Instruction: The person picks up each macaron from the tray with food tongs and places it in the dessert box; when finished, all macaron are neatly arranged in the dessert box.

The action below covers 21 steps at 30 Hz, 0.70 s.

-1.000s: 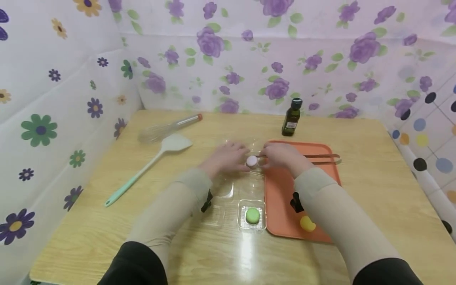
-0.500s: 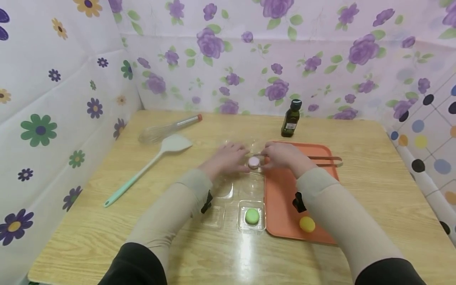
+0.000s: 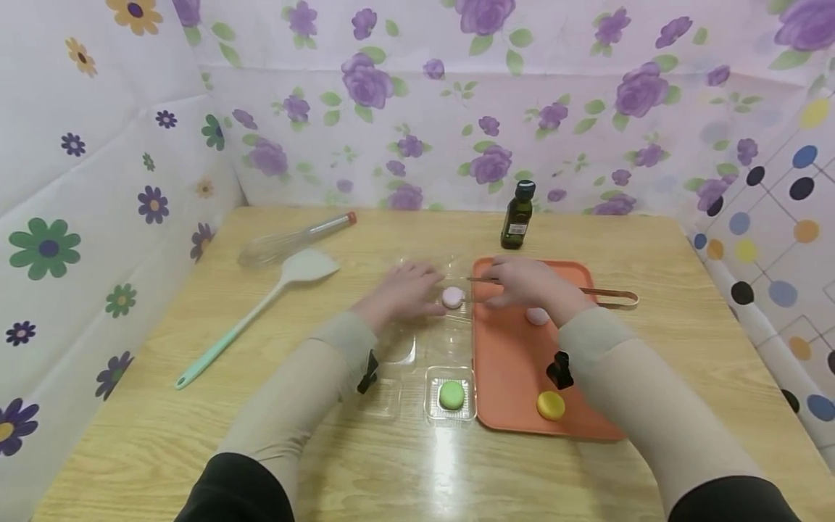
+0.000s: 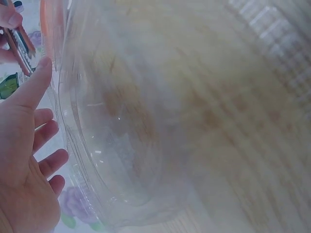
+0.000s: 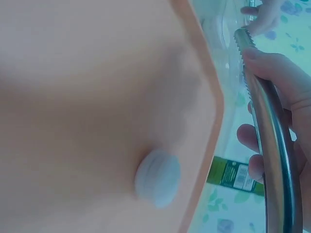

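My right hand [image 3: 525,281] holds metal tongs [image 3: 609,294] over the orange tray [image 3: 509,348]. The tongs' tips stand apart at the right of a pale pink macaron [image 3: 453,297], which lies in clear plastic packaging. My left hand [image 3: 407,291] is just left of that macaron, at the packaging, its fingers loosely extended in the left wrist view. A second pale macaron [image 5: 158,178] rests on the tray under my right forearm. A yellow macaron [image 3: 551,406] lies near the tray's front edge. A green macaron [image 3: 451,395] sits in a small clear container [image 3: 430,409].
A clear lid [image 3: 381,399] lies left of the green macaron's container. A whisk [image 3: 277,246] and a pale spatula [image 3: 261,308] with a mint handle lie on the left of the wooden table [image 3: 365,471]. The dark green bottle [image 3: 517,217] stands behind the tray.
My right hand has drawn right with the tongs, away from the pink macaron in the packaging. The second pale macaron has come into sight on the tray. My left hand stays beside the packaging.
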Tool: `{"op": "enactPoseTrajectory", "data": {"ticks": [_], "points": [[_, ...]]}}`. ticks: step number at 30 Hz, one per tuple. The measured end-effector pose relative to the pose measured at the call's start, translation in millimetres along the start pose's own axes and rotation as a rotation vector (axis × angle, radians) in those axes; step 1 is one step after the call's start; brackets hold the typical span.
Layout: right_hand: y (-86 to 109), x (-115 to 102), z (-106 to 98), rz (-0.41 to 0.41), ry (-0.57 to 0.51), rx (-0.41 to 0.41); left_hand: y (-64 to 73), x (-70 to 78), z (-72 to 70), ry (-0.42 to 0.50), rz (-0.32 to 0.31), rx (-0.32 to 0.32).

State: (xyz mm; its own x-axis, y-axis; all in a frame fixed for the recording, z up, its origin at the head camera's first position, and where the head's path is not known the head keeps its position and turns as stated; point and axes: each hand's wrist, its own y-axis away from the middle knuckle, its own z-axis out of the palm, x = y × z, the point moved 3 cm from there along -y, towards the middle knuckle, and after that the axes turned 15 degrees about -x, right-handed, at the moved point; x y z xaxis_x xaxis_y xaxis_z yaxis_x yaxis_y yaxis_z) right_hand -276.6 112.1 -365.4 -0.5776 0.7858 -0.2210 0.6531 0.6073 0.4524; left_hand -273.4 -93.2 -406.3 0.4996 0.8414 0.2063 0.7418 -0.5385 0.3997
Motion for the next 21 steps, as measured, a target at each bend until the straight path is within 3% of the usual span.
{"op": "enactPoseTrajectory", "data": {"ticks": [7, 12, 21], "points": [[24.7, 19, 6, 0.008, -0.055, 0.028, 2.7, -4.2, -2.8, 0.039, -0.004, 0.003], [40.3, 38, 15, 0.026, -0.096, 0.034, 7.8, -15.9, -5.9, 0.058, -0.017, 0.011], [64.3, 57, 31, 0.018, -0.098, 0.064, 31.9, -36.9, -5.8, 0.101, -0.033, -0.004]]}}
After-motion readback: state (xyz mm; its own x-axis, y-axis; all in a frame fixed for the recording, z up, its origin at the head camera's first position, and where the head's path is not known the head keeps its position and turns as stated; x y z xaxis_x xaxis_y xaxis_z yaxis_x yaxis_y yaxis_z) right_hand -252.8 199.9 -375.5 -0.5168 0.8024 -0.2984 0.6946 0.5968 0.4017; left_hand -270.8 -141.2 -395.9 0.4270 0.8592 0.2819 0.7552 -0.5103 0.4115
